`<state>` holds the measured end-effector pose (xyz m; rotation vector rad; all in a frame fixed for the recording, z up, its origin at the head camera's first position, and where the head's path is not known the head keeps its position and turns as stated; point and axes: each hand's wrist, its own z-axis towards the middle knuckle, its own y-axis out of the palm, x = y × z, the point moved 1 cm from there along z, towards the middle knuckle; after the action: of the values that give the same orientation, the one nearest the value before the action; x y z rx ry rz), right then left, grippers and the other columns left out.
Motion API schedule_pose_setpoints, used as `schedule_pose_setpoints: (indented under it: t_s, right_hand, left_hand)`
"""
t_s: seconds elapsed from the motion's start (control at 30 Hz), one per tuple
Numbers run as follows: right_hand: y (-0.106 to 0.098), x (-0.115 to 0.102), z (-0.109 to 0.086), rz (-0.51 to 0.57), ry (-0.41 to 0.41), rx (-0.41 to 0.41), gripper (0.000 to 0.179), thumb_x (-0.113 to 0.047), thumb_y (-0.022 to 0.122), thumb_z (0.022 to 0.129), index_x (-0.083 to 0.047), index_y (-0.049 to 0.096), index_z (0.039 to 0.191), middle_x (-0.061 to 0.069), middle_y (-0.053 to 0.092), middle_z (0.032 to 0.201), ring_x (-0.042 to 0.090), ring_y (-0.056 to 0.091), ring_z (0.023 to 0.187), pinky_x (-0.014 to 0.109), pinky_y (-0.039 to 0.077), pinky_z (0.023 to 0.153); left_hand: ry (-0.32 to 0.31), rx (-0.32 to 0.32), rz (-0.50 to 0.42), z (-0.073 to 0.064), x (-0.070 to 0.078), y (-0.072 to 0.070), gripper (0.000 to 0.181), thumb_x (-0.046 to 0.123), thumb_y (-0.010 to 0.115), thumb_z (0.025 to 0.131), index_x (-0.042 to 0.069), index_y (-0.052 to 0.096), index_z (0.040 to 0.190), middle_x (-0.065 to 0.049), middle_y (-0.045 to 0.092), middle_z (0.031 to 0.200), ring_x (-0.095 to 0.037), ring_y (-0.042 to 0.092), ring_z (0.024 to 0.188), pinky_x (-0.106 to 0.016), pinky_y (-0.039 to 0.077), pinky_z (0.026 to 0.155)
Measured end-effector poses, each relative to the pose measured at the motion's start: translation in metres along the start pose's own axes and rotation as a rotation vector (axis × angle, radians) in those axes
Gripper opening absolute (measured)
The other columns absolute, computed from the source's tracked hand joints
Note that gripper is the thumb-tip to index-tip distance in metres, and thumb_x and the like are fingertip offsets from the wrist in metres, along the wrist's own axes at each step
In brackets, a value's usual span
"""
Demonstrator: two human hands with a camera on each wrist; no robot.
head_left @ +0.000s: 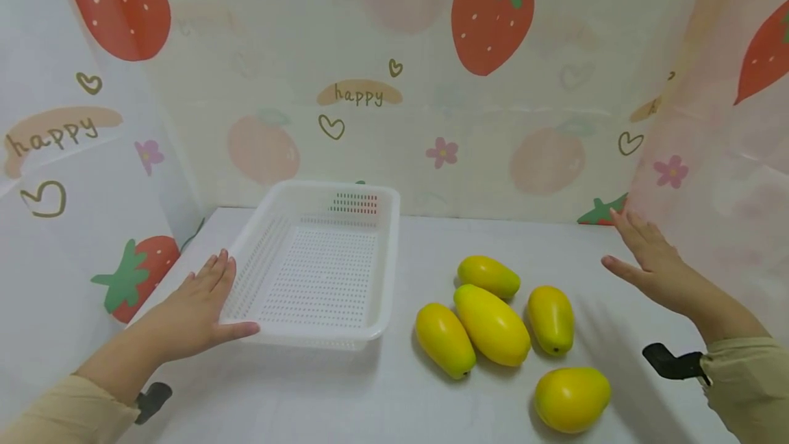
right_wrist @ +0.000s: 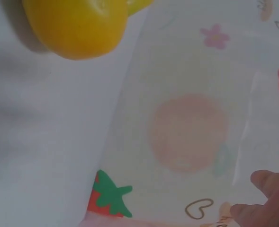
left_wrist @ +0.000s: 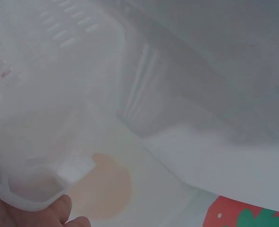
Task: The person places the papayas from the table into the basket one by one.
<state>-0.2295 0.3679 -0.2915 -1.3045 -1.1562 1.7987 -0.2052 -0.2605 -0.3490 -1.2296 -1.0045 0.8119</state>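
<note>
My left hand [head_left: 194, 310] lies at the near left corner of a white plastic basket [head_left: 387, 279], fingers straight and thumb spread out along its near side. In the left wrist view the fingertips [left_wrist: 58, 210] show against the basket's rim [left_wrist: 25, 204]. My right hand [head_left: 662, 269] hangs in the air at the right, fingers extended, holding nothing. Between the hands several yellow mangoes with greenish tips lie on the table: a large one [head_left: 492, 326] in the middle, others around it, and the nearest mango [head_left: 572, 399] at the front right.
A white table [head_left: 308, 396] carries everything. Curtains with strawberry and "happy" prints close it in behind [head_left: 444, 115], at the left [head_left: 55, 238] and at the right [head_left: 727, 238]. The basket's perforated floor shows no fruit in it.
</note>
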Motion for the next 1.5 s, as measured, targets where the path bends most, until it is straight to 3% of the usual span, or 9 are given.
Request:
schedule_pose_setpoints:
  t_s: [0.27, 0.4, 0.5, 0.63, 0.73, 0.9, 1.1, 1.23, 1.5]
  right_hand:
    - [0.001, 0.005, -0.008, 0.210, -0.110, -0.043, 0.073, -0.017, 0.047, 0.095, -0.025, -0.003, 0.148, 0.020, -0.005, 0.151, 0.046, -0.006, 0.134, 0.073, -0.003, 0.094]
    - [0.003, 0.009, -0.014, 0.271, -0.083, -0.095, 0.071, -0.016, 0.046, 0.095, -0.027, -0.001, 0.148, 0.017, -0.002, 0.152, 0.047, 0.000, 0.133, 0.077, 0.008, 0.089]
    - [0.005, 0.010, -0.020, 0.272, -0.069, -0.124, 0.067, -0.017, 0.046, 0.096, -0.027, 0.005, 0.148, 0.007, 0.008, 0.153, 0.021, 0.016, 0.137, 0.073, 0.023, 0.088]
    - [0.012, 0.010, -0.027, 0.294, -0.118, -0.158, 0.059, -0.012, 0.047, 0.095, -0.019, 0.019, 0.147, -0.017, 0.030, 0.143, -0.014, 0.034, 0.116, 0.040, 0.046, 0.089]
    - [0.018, 0.011, -0.034, 0.387, -0.140, -0.206, 0.055, -0.007, 0.048, 0.094, -0.010, 0.026, 0.144, -0.026, 0.039, 0.131, -0.011, 0.043, 0.111, 0.019, 0.047, 0.081]
    - [0.031, 0.016, -0.043, 0.546, -0.163, -0.291, 0.054, 0.000, 0.048, 0.092, -0.004, 0.028, 0.141, -0.019, 0.046, 0.130, -0.004, 0.048, 0.111, 0.022, 0.049, 0.081]
    - [0.047, 0.018, -0.049, 0.651, -0.239, -0.387, 0.057, 0.007, 0.048, 0.089, -0.001, 0.026, 0.141, -0.009, 0.046, 0.135, 0.004, 0.049, 0.115, 0.026, 0.049, 0.084]
    - [0.055, 0.019, -0.050, 0.705, -0.240, -0.439, 0.057, 0.007, 0.047, 0.089, -0.001, 0.025, 0.141, -0.008, 0.046, 0.135, 0.006, 0.048, 0.116, 0.024, 0.047, 0.087]
    - [0.067, 0.022, -0.049, 0.765, -0.207, -0.527, 0.049, 0.005, 0.046, 0.089, 0.007, 0.030, 0.136, 0.014, 0.044, 0.134, 0.015, 0.049, 0.118, 0.018, 0.040, 0.093]
  left_hand:
    - [-0.002, -0.007, 0.016, -0.001, 0.001, 0.000, 0.115, 0.072, 0.049, 0.075, -0.015, 0.007, 0.140, -0.031, 0.003, 0.147, -0.045, 0.003, 0.135, -0.063, 0.013, 0.103]
    - [-0.005, -0.013, 0.003, -0.001, 0.000, 0.001, 0.115, 0.071, 0.049, 0.076, -0.014, 0.004, 0.140, -0.031, 0.000, 0.148, -0.045, -0.001, 0.135, -0.063, 0.010, 0.104]
    - [-0.010, -0.018, -0.002, 0.000, 0.000, 0.000, 0.116, 0.072, 0.048, 0.075, -0.013, 0.003, 0.140, -0.030, -0.001, 0.148, -0.044, -0.002, 0.136, -0.062, 0.009, 0.104]
    - [-0.016, -0.024, 0.000, 0.001, -0.001, 0.000, 0.118, 0.074, 0.047, 0.074, -0.012, 0.002, 0.141, -0.030, -0.001, 0.148, -0.044, -0.001, 0.136, -0.063, 0.009, 0.103]
    - [-0.018, -0.025, 0.000, 0.001, -0.002, 0.001, 0.118, 0.074, 0.047, 0.074, -0.012, 0.002, 0.141, -0.029, -0.001, 0.148, -0.044, -0.001, 0.136, -0.063, 0.009, 0.104]
    - [-0.022, -0.025, -0.009, 0.001, -0.002, 0.001, 0.119, 0.075, 0.047, 0.073, -0.011, 0.001, 0.141, -0.029, -0.002, 0.148, -0.043, -0.002, 0.136, -0.062, 0.009, 0.104]
    - [-0.026, -0.030, -0.030, 0.001, -0.002, 0.002, 0.120, 0.075, 0.047, 0.073, -0.011, 0.000, 0.141, -0.028, -0.004, 0.148, -0.043, -0.004, 0.136, -0.062, 0.007, 0.104]
    - [-0.021, -0.024, -0.033, 0.001, -0.002, 0.003, 0.118, 0.074, 0.048, 0.074, -0.011, -0.001, 0.141, -0.028, -0.004, 0.148, -0.043, -0.005, 0.136, -0.061, 0.007, 0.105]
    - [-0.021, -0.022, -0.048, 0.000, -0.001, 0.002, 0.118, 0.072, 0.049, 0.074, -0.010, -0.001, 0.141, -0.028, -0.003, 0.149, -0.043, -0.005, 0.136, -0.061, 0.006, 0.105]
